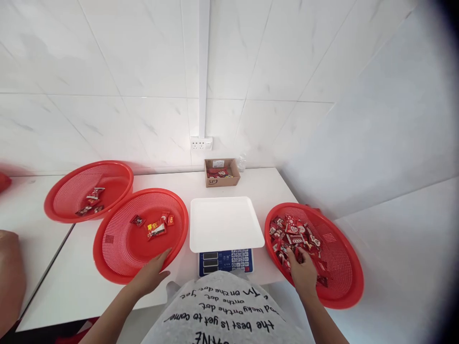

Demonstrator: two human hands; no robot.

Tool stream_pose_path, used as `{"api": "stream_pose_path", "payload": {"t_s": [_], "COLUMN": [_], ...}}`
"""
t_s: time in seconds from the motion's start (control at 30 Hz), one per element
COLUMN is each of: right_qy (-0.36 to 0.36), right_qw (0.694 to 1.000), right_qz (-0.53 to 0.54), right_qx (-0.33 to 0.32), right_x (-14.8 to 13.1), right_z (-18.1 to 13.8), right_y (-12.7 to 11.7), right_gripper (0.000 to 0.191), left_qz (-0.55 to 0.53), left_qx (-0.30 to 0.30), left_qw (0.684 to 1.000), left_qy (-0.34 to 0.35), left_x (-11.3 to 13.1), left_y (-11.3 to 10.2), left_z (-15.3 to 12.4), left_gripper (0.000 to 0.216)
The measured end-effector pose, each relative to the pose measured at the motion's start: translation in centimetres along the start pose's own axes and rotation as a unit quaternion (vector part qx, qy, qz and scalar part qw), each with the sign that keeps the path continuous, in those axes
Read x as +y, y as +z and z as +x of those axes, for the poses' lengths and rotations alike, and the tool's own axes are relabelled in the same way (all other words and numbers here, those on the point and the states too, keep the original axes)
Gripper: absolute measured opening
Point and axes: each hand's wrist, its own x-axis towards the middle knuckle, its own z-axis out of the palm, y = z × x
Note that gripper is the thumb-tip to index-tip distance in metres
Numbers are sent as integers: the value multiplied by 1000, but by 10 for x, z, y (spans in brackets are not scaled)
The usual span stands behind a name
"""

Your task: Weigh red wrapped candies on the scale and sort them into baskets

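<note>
My left hand [152, 273] is at the near rim of a red plastic basket [107, 255], fingers stretched out and thumb apart, holding nothing. Inside that basket lie several small packets [157, 229], red with some yellow and white. On the right, my right hand [304, 273] reaches into another red basket [349, 282]. Its fingers are curled down on a red wrapped packet [297, 252] in a heap of similar small packets [291, 227]; the fingertips are partly hidden. Between the two baskets sits a scale with a white tray [226, 224] and a blue keypad panel [225, 263].
Farther left stands a third red basket [64, 191] with a few packets. A cardboard box [223, 181] of red packets is at the back, beside clear plastic [241, 162]. A wall socket [201, 143] is above. Part of another person's arm [10, 282] shows at the left edge.
</note>
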Motion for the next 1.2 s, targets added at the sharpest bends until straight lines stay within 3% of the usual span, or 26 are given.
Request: {"api": "stream_pose_path", "payload": {"t_s": [0.07, 0.13, 0.23, 0.33, 0.5, 0.6, 0.67, 0.9, 1.07, 1.2], "right_qy": [-35, -84, -60, -49, -33, -42, -38, -29, 85, 108], "right_qw": [999, 987, 944, 912, 866, 840, 827, 793, 816, 815], "right_qz": [37, 102, 201, 234, 268, 255, 234, 176, 270, 238], "right_qx": [-16, -96, -256, -334, -420, -477, -509, -583, -504, -517], "right_x": [-23, -49, -87, -115, -138, -141, -139, -119, -119, -121], "right_z": [-6, -16, -35, -53, -77, -85, -87, -85, -78, -75], "right_y": [2, 12, 36, 57, 59, 52, 47, 45, 54, 55], "right_gripper": [53, 43, 36, 30, 28, 28, 29, 35, 30, 32], "left_qz": [-11, -19, -50, -128, -309, -345, -357, -363, -398, -388], "left_qx": [26, 74, 131, 142, 36, -43, -65, -69, -41, -53], "left_qw": [1000, 997, 989, 979, 946, 932, 927, 926, 917, 920], "left_qy": [10, 18, 47, 71, 90, 103, 97, 77, 12, -12], "left_x": [2, 14, 43, 75, 119, 133, 138, 137, 129, 125], "left_y": [-2, -2, 1, 6, 18, 21, 21, 30, 36, 34], "left_z": [-3, -2, 5, 12, 20, 24, 26, 28, 32, 31], "left_gripper": [64, 59, 48, 40, 40, 36, 36, 32, 32, 31]}}
